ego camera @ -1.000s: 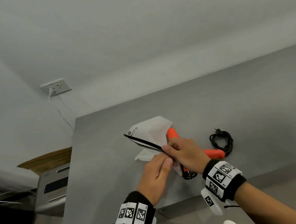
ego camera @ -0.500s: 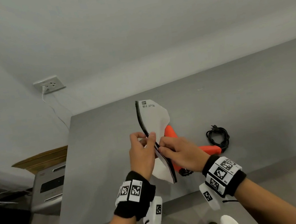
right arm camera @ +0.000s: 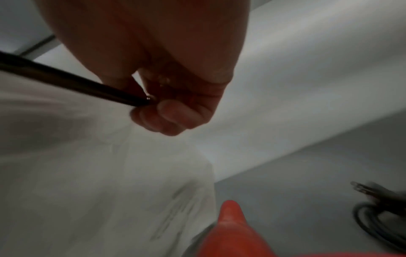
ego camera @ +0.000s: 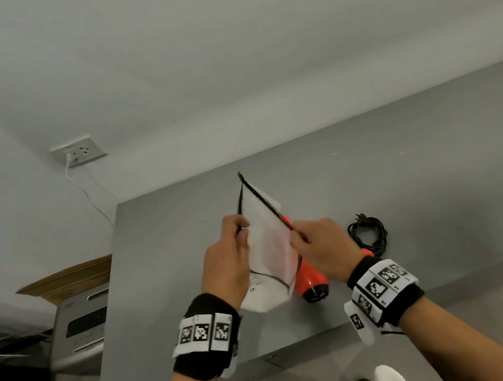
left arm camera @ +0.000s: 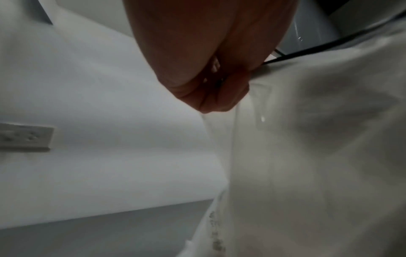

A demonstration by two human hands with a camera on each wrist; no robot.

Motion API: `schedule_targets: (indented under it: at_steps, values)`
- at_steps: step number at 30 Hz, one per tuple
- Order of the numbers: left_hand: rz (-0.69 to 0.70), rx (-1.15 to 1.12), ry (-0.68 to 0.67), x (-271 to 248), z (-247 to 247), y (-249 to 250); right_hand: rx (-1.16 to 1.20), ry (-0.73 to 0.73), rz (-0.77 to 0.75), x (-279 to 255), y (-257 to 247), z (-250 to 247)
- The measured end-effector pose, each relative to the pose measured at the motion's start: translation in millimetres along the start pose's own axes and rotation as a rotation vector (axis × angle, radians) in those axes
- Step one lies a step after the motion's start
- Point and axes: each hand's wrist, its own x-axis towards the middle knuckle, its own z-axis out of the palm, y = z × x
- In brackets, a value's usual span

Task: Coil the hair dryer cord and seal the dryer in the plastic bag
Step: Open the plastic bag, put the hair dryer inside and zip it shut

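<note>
A frosted white plastic bag (ego camera: 268,246) with a black zip strip is held up above the grey table (ego camera: 440,194). My left hand (ego camera: 237,235) pinches one side of the black rim (left arm camera: 307,50), and my right hand (ego camera: 302,231) pinches the other side (right arm camera: 66,80), so the bag's mouth stands parted. Under and to the right of the bag lies the orange hair dryer (ego camera: 311,281) on the table, partly hidden by the bag and my right hand (right arm camera: 167,111). Its black cord (ego camera: 368,233) lies coiled to the right, plug on top. The dryer (right arm camera: 237,233) is outside the bag.
A wall socket (ego camera: 79,152) with a white cable plugged in sits on the wall at the left. Beside the table's left edge stand a grey machine (ego camera: 81,326) and a brown cardboard box (ego camera: 67,278). The table's front edge runs just under my wrists.
The bag has been lifted off the table and turned upright. Both hands moved apart along the black rim, pulling the bag's mouth from a flat closed strip to parted.
</note>
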Motion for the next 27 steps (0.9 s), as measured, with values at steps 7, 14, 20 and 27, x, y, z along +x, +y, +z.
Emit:
schedule_targets:
  at_steps: [7,14,20,27]
  values:
    - [0.064,0.153,0.065,14.4,-31.2,-25.1,0.017,-0.164,0.128,0.5,41.3,-4.1]
    - [0.035,0.030,0.022,14.0,-11.2,-28.5,-0.050,-0.145,0.223,-9.5,85.8,9.4]
    - [-0.106,-0.027,-0.111,6.1,12.6,-43.3,-0.529,-0.330,0.391,-31.7,144.9,34.8]
    - [-0.146,-0.066,-0.153,12.1,18.1,-58.6,-0.634,-0.189,0.192,-35.4,152.0,40.8]
